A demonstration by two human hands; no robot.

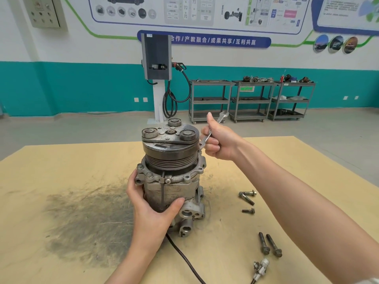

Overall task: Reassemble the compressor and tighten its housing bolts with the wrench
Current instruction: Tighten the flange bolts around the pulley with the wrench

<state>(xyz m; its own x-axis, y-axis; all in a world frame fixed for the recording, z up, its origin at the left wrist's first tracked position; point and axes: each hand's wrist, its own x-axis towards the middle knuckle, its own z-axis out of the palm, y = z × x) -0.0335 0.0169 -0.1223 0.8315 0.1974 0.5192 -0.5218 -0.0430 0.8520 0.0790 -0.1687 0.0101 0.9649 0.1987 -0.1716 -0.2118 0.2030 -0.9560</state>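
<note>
The right hand is clenched around a wrench, thumb up along the shank. The wrench slants, its upper open end free in the air above the thumb and its lower end down at the flange on the right side of the compressor, just below the pulley. Whether that end sits on a bolt head cannot be told, as the fingers and pulley rim crowd it.

The left hand grasps the compressor body low on its left side, fingers wrapped behind and thumb across the front above the ports.

The compressor stands upright on the counter, pulley and clutch plate on top. Two bolts sit in the flange at the front left. A dark cable trails from its base toward the near edge.

To the right on the counter lie loose bolts: a small group near the compressor, and two long bolts side by side nearer the edge. Just below them lies a white connector. A dark smudge stains the counter to the left.
</note>
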